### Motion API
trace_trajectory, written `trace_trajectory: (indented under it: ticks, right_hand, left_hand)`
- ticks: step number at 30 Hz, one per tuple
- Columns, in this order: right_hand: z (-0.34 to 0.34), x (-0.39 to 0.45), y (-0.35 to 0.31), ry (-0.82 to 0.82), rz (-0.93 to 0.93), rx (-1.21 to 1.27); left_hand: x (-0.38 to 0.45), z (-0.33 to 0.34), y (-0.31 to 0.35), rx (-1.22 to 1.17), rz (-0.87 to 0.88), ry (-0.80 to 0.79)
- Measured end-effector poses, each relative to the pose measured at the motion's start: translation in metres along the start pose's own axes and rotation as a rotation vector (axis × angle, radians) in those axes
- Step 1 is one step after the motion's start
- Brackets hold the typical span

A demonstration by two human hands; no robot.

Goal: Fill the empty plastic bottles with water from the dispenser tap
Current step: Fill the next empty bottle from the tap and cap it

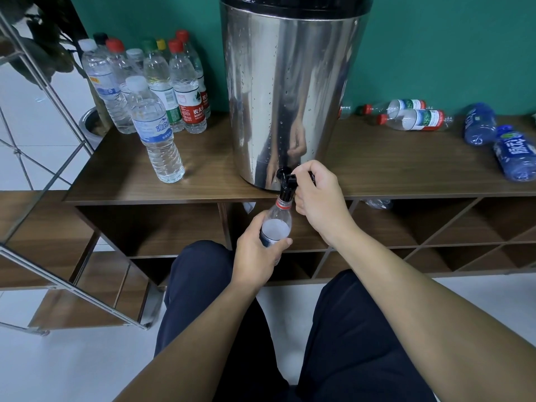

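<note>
Bottle under the tap
Your left grip (255, 250) wraps the bottle (277, 224), mouth at the spout; your right grip (316, 195) holds the tap lever (304, 176).

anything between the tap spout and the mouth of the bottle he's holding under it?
Nothing visible. The left hand grips the bottle with its neck right up at the black tap spout, and the right hand is on the tap lever, off to the side. Whether water is flowing cannot be told.
</note>
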State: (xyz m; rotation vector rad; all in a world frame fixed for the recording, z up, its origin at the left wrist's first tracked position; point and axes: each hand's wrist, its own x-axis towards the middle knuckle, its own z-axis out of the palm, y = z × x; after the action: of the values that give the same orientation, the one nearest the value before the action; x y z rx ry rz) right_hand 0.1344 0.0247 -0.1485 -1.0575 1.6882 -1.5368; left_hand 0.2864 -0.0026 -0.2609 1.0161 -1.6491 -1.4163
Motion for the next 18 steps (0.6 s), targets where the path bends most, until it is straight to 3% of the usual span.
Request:
trace_trajectory:
  ticks: [18]
  right_hand:
    - [0.0005,-0.0016,-0.0012,0.002,0.012,-0.007]
  left_hand:
    - [0.0,0.0002,-0.0007,-0.012,-0.006,-0.008]
